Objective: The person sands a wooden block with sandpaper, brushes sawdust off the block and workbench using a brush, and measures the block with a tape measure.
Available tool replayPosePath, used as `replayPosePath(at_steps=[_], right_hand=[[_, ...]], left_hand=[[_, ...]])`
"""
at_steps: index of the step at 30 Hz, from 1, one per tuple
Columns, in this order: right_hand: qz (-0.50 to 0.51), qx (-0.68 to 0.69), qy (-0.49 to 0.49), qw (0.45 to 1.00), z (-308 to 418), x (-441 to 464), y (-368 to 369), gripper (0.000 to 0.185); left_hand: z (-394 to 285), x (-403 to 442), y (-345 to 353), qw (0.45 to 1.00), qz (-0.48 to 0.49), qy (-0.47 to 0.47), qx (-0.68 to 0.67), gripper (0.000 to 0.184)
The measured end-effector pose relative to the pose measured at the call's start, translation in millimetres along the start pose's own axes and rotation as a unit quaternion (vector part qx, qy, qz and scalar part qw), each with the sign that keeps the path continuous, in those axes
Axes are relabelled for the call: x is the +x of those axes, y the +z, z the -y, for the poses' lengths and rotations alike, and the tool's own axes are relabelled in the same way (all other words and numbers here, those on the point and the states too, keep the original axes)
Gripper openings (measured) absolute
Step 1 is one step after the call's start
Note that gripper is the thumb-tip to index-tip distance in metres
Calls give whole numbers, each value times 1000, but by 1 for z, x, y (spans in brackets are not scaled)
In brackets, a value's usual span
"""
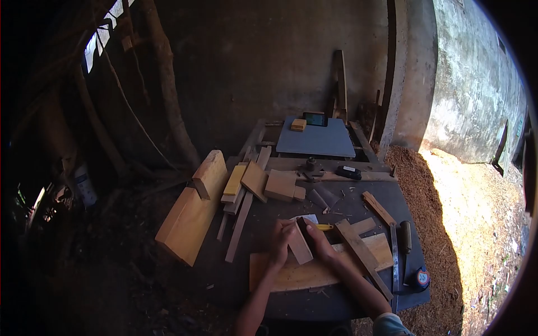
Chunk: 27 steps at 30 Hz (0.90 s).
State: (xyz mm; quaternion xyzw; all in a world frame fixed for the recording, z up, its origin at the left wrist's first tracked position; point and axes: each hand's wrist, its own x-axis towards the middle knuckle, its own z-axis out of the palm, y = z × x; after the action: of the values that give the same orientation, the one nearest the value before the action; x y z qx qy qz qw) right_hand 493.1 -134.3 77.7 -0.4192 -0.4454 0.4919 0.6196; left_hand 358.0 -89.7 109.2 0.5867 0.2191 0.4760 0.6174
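Note:
A small pale wooden block [301,250] is held tilted between my two hands, over a wide board lying near the front of the table. My left hand [282,242] grips it along its left side with the fingers curled round the upper end. On the other side my right hand [318,239] is closed against its right edge, next to a dark strip [302,225] at the top that I cannot make out. Behind the hands lie a white paper [306,218] and a yellow-handled tool [324,227], partly hidden. The wide board [274,277] shows beneath my forearms.
Thick planks [190,224] and several offcuts [263,179] fill the left side. To the right are a wooden strip [363,257], a metal ruler [395,269], a dark-handled tool [406,236] and a tape measure [420,278]. A grey panel [316,143] with a phone [315,119] stands behind.

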Motion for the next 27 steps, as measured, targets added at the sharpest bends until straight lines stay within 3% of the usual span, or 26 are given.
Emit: replayPosePath(at_steps=[3,7,11,13,16,19,20,27], right_hand=[[-47,149,99,983,17,-10,5,52],[-70,217,147,962,14,-9,-2,50],[-39,254,103,961,10,-7,-2,48],[-14,226,78,971,13,-6,1,49],[18,254,69,965,-7,1,-13,48],[15,247,88,965,-5,-1,-16,47],[5,238,82,968,-6,-1,-17,47],[-14,220,74,973,9,-9,-3,46]], left_hand=[[-1,-1,1,998,54,22,-22,39],[10,1,-3,974,121,122,146,48],[2,-1,-4,968,160,107,159,49],[12,1,-4,967,141,147,154,42],[15,7,-10,985,162,59,8,38],[14,5,-8,989,145,19,-30,34],[12,5,-9,986,142,73,52,31],[10,6,-8,982,174,63,35,24]])
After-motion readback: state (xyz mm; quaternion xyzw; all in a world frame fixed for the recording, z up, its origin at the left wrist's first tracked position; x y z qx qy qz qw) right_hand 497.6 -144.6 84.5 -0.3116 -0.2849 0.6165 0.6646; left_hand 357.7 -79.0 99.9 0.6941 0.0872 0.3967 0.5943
